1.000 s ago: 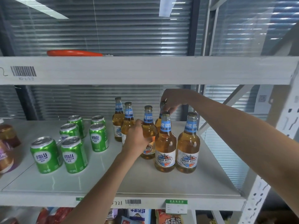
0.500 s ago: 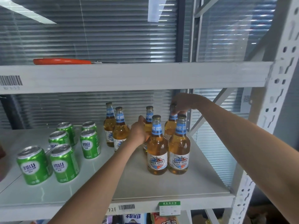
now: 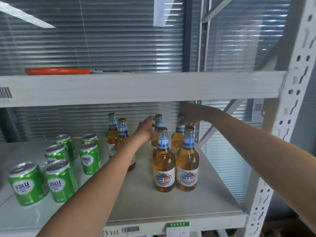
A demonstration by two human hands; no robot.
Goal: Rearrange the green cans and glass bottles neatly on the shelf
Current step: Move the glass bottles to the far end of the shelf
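Observation:
Several amber glass bottles with blue neck labels stand on the white shelf (image 3: 196,207). Two front bottles (image 3: 163,166) (image 3: 187,165) stand side by side. Behind them, my left hand (image 3: 147,130) wraps the neck of a rear-middle bottle (image 3: 158,123), and my right hand (image 3: 191,115) pinches the top of the rear-right bottle (image 3: 178,139). Two more bottles (image 3: 112,132) (image 3: 123,134) stand to the left, partly behind my left forearm. Several green cans (image 3: 28,183) (image 3: 59,181) (image 3: 89,158) stand grouped at the left.
An upper shelf board (image 3: 136,88) runs just above the bottles, with an orange-handled tool (image 3: 58,71) lying on it. A white perforated upright (image 3: 280,151) and a diagonal brace (image 3: 220,120) bound the right side. Blinds hang behind the rack.
The view has shifted right and closer. My left hand has slid from the body of the rear-middle bottle up to its neck. My right hand stays on the rear-right bottle's top.

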